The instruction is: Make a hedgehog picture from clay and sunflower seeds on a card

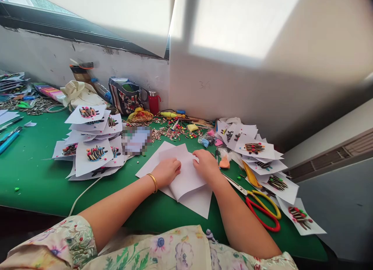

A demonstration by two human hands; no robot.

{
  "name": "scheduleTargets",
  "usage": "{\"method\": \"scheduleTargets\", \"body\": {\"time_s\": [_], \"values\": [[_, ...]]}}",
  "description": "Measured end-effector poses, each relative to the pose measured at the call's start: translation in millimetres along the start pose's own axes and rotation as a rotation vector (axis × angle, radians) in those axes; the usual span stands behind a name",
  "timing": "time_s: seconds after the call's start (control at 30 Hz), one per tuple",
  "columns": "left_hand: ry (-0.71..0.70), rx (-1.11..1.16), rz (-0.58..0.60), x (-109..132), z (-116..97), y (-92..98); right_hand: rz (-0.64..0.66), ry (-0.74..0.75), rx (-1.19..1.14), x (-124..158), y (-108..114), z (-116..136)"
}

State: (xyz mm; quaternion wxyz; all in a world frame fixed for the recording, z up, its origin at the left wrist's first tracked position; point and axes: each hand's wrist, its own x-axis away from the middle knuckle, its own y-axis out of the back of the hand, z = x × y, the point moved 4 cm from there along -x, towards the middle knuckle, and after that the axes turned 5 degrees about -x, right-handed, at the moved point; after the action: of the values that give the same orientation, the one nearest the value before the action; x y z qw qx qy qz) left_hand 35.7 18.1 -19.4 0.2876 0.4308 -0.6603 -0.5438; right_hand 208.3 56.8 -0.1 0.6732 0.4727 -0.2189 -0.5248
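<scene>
A white sheet of paper (186,180), bent into a loose curve, lies over other white sheets (204,206) in front of me on the green table. My left hand (167,172), with a gold bangle at the wrist, is closed on the paper's left part, its fingers curled together. At the right edge, my right hand (206,166) grips the same sheet between thumb and fingers. Beside my right forearm lie scissors (262,208) with red and yellow handles.
Stacks of white cards with seed-and-clay figures stand left (94,153) and right (256,147). Behind the paper are scattered seeds and beads (169,130), a red bottle (153,103) and a striped bag (125,97). A white cable (84,190) crosses the table at left.
</scene>
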Motion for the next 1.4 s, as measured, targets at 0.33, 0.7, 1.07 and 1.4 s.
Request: {"method": "scheduleTargets", "body": {"time_s": [0.33, 0.7, 1.07, 1.4], "values": [[0.03, -0.06, -0.047, 6, -1, -3.9, 0.297, 0.329, 0.032, 1, -50, 6], [0.158, -0.143, -0.016, 19, 15, -15.4, 0.314, 0.331, 0.096, 3, -52, 5], [0.188, -0.135, 0.008, 35, 32, -4.3, 0.314, 0.313, 0.1, 2, -53, 4], [-0.18, -0.12, 0.145, 54, -31, -14.1, 0.29, 0.345, 0.112, 3, -52, 5]]}}
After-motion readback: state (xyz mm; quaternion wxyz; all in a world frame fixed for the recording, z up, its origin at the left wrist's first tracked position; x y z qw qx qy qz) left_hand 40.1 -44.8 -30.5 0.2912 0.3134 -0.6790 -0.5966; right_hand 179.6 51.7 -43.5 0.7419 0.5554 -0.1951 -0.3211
